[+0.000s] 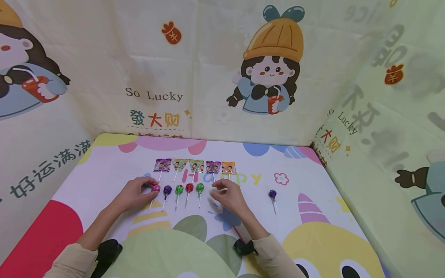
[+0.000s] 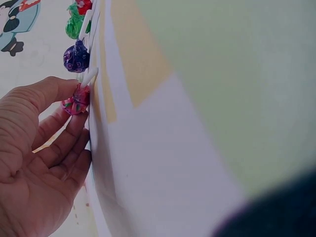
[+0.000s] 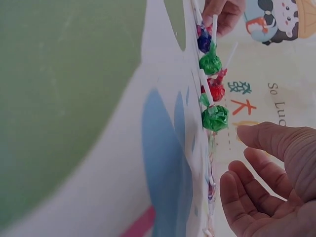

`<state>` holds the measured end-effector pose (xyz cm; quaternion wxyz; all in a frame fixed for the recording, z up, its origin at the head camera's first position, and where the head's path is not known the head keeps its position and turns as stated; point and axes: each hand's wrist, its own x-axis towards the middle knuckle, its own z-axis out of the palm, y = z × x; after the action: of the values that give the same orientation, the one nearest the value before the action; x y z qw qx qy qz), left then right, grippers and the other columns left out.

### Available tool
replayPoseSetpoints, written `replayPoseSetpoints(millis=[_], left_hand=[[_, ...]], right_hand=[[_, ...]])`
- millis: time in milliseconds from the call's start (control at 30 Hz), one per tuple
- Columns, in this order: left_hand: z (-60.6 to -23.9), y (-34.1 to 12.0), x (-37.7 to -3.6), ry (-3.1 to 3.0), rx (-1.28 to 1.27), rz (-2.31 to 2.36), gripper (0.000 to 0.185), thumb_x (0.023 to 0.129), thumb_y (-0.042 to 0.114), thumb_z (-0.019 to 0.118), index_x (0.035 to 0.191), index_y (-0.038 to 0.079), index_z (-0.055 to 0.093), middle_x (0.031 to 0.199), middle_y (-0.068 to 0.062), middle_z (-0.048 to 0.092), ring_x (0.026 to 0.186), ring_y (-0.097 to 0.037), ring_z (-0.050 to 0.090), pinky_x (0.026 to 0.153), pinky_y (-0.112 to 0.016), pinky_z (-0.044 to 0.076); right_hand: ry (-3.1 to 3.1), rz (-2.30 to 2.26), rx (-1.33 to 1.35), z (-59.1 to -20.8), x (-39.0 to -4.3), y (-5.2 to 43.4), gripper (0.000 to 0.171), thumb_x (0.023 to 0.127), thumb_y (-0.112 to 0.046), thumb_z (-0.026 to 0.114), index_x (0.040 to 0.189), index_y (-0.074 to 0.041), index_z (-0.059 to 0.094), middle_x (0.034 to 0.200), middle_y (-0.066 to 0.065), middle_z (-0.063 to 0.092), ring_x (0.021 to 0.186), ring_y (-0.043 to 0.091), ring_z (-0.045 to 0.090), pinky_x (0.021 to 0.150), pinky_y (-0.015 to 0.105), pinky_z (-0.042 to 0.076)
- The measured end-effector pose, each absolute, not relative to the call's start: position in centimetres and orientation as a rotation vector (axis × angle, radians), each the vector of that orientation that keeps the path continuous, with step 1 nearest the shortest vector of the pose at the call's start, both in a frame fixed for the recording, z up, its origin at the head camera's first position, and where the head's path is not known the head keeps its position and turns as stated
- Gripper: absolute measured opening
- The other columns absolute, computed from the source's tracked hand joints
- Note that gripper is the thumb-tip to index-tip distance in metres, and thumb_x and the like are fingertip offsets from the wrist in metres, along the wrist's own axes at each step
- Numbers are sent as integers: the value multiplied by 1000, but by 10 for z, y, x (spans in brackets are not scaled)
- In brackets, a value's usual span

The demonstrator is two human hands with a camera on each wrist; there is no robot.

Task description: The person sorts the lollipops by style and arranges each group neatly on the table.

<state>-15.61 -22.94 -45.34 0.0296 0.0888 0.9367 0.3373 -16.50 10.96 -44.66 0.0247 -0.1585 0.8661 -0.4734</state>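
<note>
Between thumb and fingers my left hand (image 1: pixel 135 193) pinches a pink lollipop (image 1: pixel 155 188) at the left end of a row; the left wrist view shows its wrapped head (image 2: pixel 76 101) in the fingertips. Rightward in that row lie a purple lollipop (image 1: pixel 167 190), a green one (image 1: pixel 179 189), a red one (image 1: pixel 189 187) and another green one (image 1: pixel 199 188), sticks toward me. My right hand (image 1: pixel 229 195) hovers just right of the last green lollipop (image 3: pixel 215 117), its fingers loosely bent and holding nothing.
Behind the row lie several flat-wrapped lollipops (image 1: pixel 196 166) in a line. A single purple lollipop (image 1: pixel 272 194) lies apart on the right. The patterned table (image 1: pixel 250 158) meets printed cloth walls (image 1: pixel 208 77) at its back and right sides.
</note>
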Motion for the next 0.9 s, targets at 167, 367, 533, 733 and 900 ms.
replayPoseSetpoints(millis=[167, 367, 533, 733, 900], left_hand=[[-454, -230, -156, 2890, 277, 1047, 30, 83, 24, 73, 107, 8, 65, 101, -5, 65, 101, -28, 56, 95, -55, 43], [-454, -230, -157, 2887, 283, 1051, 30, 83, 25, 73, 107, 8, 65, 101, -5, 65, 100, -28, 56, 95, -55, 43], [-454, -231, -157, 2894, 286, 1051, 30, 83, 24, 73, 107, 8, 65, 101, -5, 65, 100, -28, 56, 95, -55, 43], [-453, -231, -156, 2895, 285, 1051, 30, 83, 23, 73, 107, 7, 65, 102, -6, 65, 101, -28, 57, 95, -55, 43], [-453, -232, -156, 2891, 284, 1050, 30, 83, 23, 73, 107, 7, 65, 102, -6, 65, 101, -29, 57, 96, -55, 43]], right_hand=[[2680, -1490, -506, -447, -163, 114, 26, 82, -15, 74, 104, -3, 67, 101, 10, 67, 94, 23, 64, 81, 34, 55], [2667, -1491, -479, -447, -160, 121, 27, 83, -18, 74, 105, -4, 67, 101, 9, 66, 94, 22, 62, 83, 36, 55], [2674, -1495, -467, -447, -158, 127, 26, 83, -18, 74, 104, -4, 67, 100, 8, 66, 94, 23, 61, 83, 38, 55], [2682, -1498, -453, -449, -157, 133, 26, 83, -16, 75, 104, -4, 67, 101, 10, 66, 94, 23, 61, 83, 38, 55], [2680, -1509, -450, -447, -156, 137, 26, 83, -15, 75, 104, -3, 67, 101, 10, 66, 95, 24, 61, 83, 38, 55]])
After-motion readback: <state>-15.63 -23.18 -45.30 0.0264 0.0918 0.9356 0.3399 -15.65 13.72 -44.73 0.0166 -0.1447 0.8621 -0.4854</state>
